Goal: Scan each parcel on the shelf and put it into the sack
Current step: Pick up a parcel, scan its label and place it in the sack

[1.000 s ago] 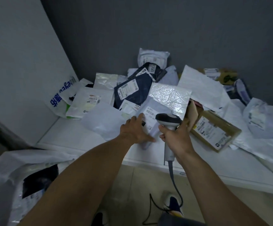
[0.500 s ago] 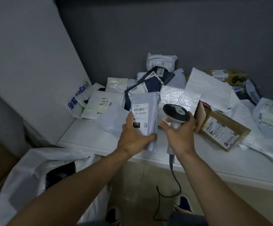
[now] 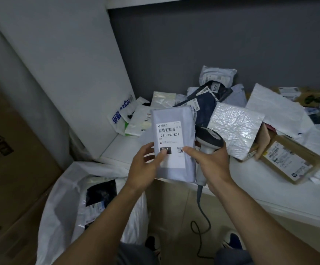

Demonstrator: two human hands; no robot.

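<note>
The left hand [image 3: 145, 166] is gripping the parcel [image 3: 172, 119] upright over the shelf [image 3: 260, 196] edge, label turned near for reading, while the right hand [image 3: 213, 164], clamped on the scanner [image 3: 209, 137], is steadying it by thumb.

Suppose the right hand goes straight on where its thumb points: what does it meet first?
The grey parcel in the left hand. The right hand, gripping the scanner, aims its thumb left at the parcel's label and may be touching it; depth is unclear.
</note>
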